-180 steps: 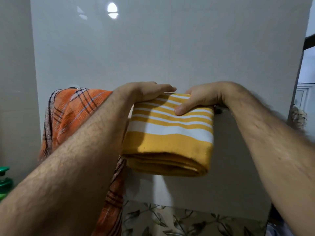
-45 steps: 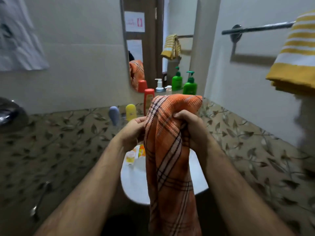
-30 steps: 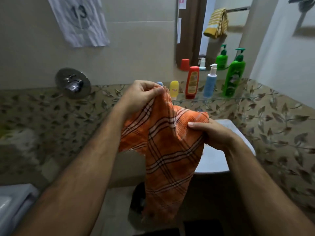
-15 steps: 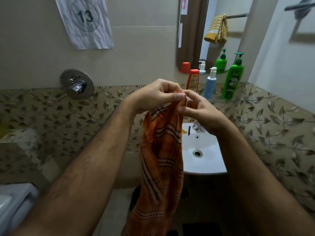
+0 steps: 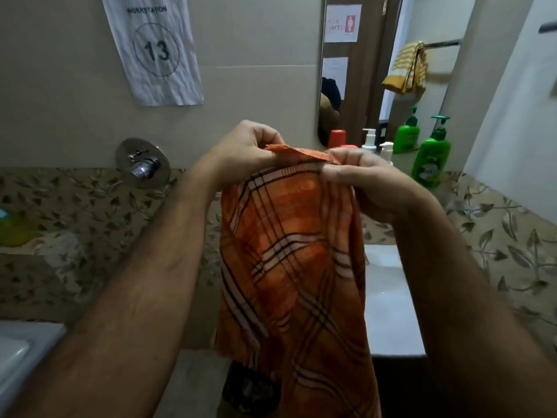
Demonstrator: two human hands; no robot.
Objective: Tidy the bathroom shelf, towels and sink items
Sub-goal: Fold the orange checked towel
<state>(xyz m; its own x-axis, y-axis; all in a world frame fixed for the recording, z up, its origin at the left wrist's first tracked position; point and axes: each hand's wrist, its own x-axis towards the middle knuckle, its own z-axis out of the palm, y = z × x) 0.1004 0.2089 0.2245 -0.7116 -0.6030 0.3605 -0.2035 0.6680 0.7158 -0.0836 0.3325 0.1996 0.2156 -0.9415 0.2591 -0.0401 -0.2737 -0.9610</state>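
Both hands pinch the top hem of the orange plaid towel (image 5: 289,267): left hand (image 5: 244,159) at one corner, right hand (image 5: 366,182) at the other. Cloth hangs chest-high, screening most of the white sink (image 5: 391,303) behind. Further back a green pump bottle (image 5: 431,162) stands by the mirror (image 5: 349,70). A shower valve (image 5: 143,167) sits on the wall left, below paper sign "13" (image 5: 155,49).
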